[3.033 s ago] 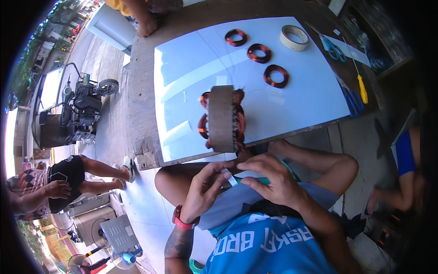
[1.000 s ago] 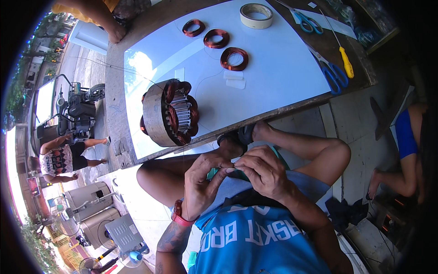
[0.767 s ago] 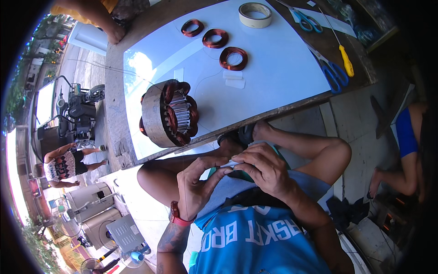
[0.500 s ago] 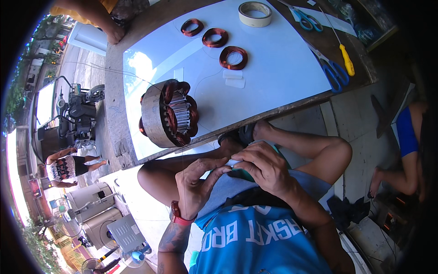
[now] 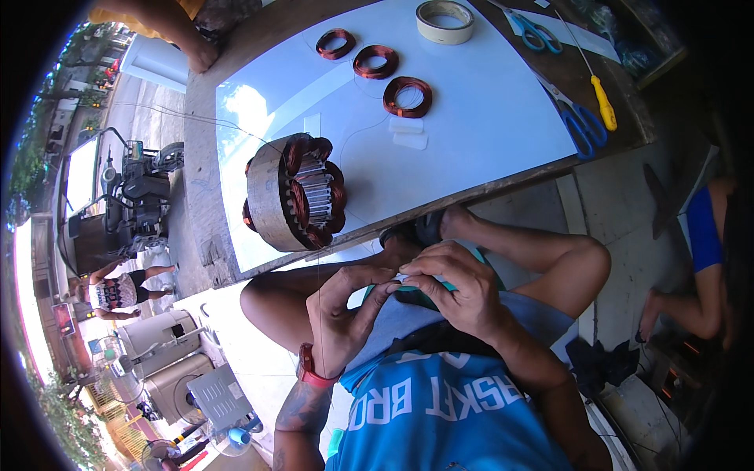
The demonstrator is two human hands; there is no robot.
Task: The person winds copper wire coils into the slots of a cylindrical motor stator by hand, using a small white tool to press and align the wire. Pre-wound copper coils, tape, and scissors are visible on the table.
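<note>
My left hand (image 5: 345, 314) and my right hand (image 5: 455, 286) meet above my lap, closed in a pinch on a small white slip (image 5: 401, 279), mostly hidden by the fingertips. It may be paper or film. On the table's near left stands a motor stator (image 5: 269, 196), a thick metal ring with copper windings in its slots. A thin wire hangs from it past my left hand. Beyond lie three loose copper wire coils (image 5: 390, 100), tied in rings. Two white slips (image 5: 409, 141) lie beside the closest coil.
A white sheet (image 5: 487, 102) covers most of the wooden table. Masking tape (image 5: 446, 36), teal-handled scissors (image 5: 538, 35), blue-handled scissors (image 5: 585, 129) and a yellow screwdriver (image 5: 604, 106) lie at the far right. Another person's arm (image 5: 177, 35) rests at the far left corner.
The view has shifted slightly, moving the table's things a little right and up in the picture. Less of the white slip shows between my fingertips, which still pinch it.
</note>
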